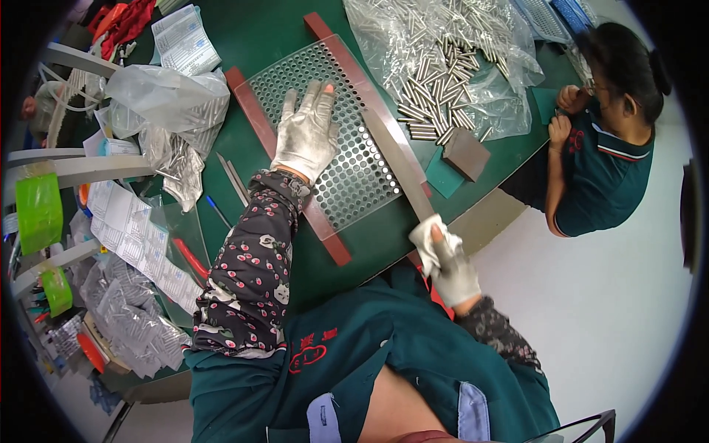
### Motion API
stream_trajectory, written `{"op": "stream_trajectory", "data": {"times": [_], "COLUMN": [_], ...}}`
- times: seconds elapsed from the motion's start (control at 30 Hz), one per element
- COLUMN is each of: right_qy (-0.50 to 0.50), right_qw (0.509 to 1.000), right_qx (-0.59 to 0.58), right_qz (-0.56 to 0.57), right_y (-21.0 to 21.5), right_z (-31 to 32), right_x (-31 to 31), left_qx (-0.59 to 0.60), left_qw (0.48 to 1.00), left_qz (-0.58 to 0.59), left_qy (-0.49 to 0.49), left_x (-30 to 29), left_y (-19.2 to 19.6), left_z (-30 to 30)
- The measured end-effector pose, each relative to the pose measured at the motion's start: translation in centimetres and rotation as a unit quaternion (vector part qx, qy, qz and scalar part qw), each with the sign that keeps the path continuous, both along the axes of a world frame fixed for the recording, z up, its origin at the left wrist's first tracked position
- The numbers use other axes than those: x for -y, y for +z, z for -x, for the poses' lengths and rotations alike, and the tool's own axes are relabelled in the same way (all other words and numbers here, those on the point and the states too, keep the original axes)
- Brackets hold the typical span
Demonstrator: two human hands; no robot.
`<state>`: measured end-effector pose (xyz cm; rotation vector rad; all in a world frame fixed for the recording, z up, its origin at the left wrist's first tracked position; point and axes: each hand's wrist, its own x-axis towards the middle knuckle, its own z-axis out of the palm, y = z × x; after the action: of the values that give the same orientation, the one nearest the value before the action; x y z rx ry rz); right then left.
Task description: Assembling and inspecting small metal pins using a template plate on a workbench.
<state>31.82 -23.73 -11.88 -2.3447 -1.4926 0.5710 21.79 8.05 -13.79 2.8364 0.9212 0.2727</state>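
A clear plate full of round holes (353, 176) lies across two reddish-brown bars (255, 111) on the green table. My left hand (306, 136), in a whitish glove with bare fingertips, rests flat on it with the fingers stretched out. In my right hand (452, 275), also gloved, is the end of a long flat file (399, 162), with a white cloth (426, 240) wrapped around the grip. The file's blade lies along the plate's right edge, by the right bar. Dark spots fill many holes; whether they are pin ends I cannot tell.
Loose metal pins (447, 81) lie heaped on a plastic bag at the far right, near a brown block (467, 153). A co-worker (605, 140) sits at the right. Plastic bags (170, 103), papers (136, 236) and a blue pen (218, 212) crowd the left.
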Motion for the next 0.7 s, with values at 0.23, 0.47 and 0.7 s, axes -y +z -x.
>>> {"op": "stream_trajectory", "data": {"times": [0.23, 0.47, 0.7], "right_qy": [-0.019, -0.017, 0.028], "right_qw": [0.995, 0.995, 0.999], "right_qx": [0.026, 0.019, 0.013], "right_qz": [0.090, 0.094, -0.023], "right_y": [0.5, 0.9, 0.5], "right_z": [-0.6, -0.6, 0.2], "right_x": [-5.3, -6.3, -1.3], "left_qx": [0.003, -0.010, -0.002], "left_qw": [1.000, 0.999, 0.999], "left_qz": [-0.020, -0.032, -0.046], "left_qy": [0.001, -0.006, -0.016], "left_x": [-0.1, 0.0, 0.0], "left_y": [-0.1, -0.1, 0.1], "left_z": [0.1, 0.1, 0.2]}}
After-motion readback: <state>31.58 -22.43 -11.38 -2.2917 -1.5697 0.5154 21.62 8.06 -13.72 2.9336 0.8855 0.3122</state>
